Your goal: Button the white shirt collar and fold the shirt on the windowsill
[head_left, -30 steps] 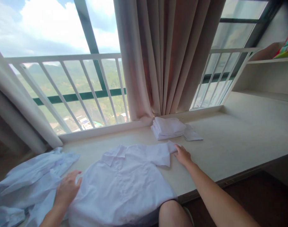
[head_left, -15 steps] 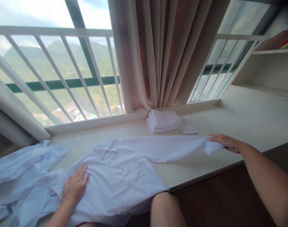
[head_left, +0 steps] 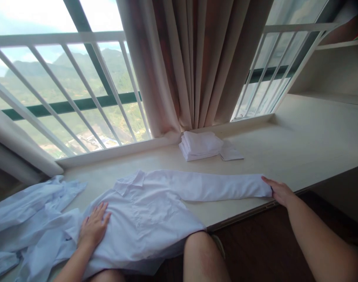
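So I'm laying this white shirt (head_left: 146, 219) flat on the worktop (head_left: 299, 152), front side up, with the collar pointing away from me and the hem hanging off the near edge over my knee (head_left: 202, 254). My left hand (head_left: 93, 227) is resting palm-down on the body of the shirt, fingers spread and flat, not gripping anything, just pinning the fabric so it isn't sliding around. My right hand (head_left: 280, 192) is sitting way out to the side at the cuff end of the long sleeve (head_left: 222, 187), fingers loosely together on the tip of it, keeping the sleeve stretched out straight and smooth. I honestly can't tell if I'm pinching the cuff or just pressing on it.

Just off the outer side of my left hand there's a rumpled heap of pale blue clothes (head_left: 29, 219) lying on the worktop. Beyond my hands, up against the window ledge, a neat stack of folded white clothes (head_left: 200, 145) is sitting out of the way, with a flat white piece (head_left: 231, 152) touching it on the side toward my right hand. Behind that the curtain (head_left: 193, 62) is hanging, and the white railing (head_left: 79, 90) is running across the window.
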The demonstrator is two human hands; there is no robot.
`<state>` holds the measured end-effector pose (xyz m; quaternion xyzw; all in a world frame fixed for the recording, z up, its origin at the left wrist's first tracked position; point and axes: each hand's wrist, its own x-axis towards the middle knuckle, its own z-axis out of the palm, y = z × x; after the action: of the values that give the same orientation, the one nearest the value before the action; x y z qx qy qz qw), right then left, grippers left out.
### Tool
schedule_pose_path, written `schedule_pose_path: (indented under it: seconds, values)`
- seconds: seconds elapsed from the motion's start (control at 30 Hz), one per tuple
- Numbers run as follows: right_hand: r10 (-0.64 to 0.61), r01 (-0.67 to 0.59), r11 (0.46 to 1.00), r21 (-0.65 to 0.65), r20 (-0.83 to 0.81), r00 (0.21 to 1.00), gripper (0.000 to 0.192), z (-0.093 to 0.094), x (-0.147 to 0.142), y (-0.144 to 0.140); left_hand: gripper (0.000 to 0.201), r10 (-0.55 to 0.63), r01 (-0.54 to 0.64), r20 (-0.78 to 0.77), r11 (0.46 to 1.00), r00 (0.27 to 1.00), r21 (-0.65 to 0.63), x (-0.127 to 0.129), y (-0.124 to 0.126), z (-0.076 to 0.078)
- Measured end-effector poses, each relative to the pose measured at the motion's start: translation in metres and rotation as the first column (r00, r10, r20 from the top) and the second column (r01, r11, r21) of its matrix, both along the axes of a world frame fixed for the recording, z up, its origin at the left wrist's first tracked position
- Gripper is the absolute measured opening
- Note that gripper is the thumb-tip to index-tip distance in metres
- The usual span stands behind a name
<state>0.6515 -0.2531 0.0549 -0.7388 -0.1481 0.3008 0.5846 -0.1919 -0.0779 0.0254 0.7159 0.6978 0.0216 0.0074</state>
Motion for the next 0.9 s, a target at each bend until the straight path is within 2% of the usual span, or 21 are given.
schedule_pose_path:
  seconds: [0.07,0.1,0.2,0.27,0.37,0.47,0.53,0.63,0.77,0.9]
  values:
    - [0.078,-0.07,0.996,0.049,-0.188,0.979,0.011,-0.009,-0.006,-0.001,0.063,0.001,-0.001,0.001,1.0,1.0,0.001,0.0,0.0,0.0]
    - [0.095,-0.086,0.995,0.05,-0.229,0.969,0.014,-0.011,-0.009,-0.001,0.063,0.003,-0.003,0.002,1.0,1.0,0.001,0.0,0.0,0.001]
    - [0.016,-0.015,1.0,0.007,-0.126,0.992,0.019,-0.007,-0.021,0.002,0.064,0.008,-0.008,-0.005,1.0,1.0,-0.006,0.002,0.0,0.003]
    - [-0.021,0.021,1.0,0.013,-0.063,0.998,0.015,0.005,-0.026,0.008,0.065,0.011,-0.011,-0.016,1.0,1.0,-0.014,0.004,0.0,0.004]
    - [-0.053,0.053,0.997,0.048,0.011,0.999,0.009,0.034,-0.025,0.017,0.065,0.008,-0.009,-0.023,1.0,1.0,-0.023,0.006,0.0,0.006]
    - [-0.064,0.058,0.993,0.103,0.057,0.996,0.013,0.062,-0.015,0.022,0.065,0.0,0.0,-0.013,1.0,1.0,-0.01,0.009,-0.001,0.008]
    - [-0.059,0.052,0.994,0.093,0.071,0.996,0.016,0.07,-0.007,0.021,0.065,-0.002,0.002,-0.003,1.0,1.0,-0.003,0.01,0.0,0.009]
    - [-0.049,0.051,0.998,-0.03,0.059,0.997,0.016,0.058,-0.002,0.013,0.066,-0.004,0.004,0.011,1.0,1.0,-0.015,0.012,0.0,0.01]
    - [-0.076,0.074,0.971,-0.229,-0.001,0.997,0.01,0.017,-0.004,-0.007,0.066,-0.009,0.009,0.004,1.0,1.0,-0.023,0.013,0.0,0.012]
    - [-0.15,0.148,0.956,-0.251,0.013,0.989,0.013,-0.01,-0.002,-0.02,0.066,-0.014,0.014,-0.009,1.0,1.0,-0.007,0.012,-0.001,0.01]
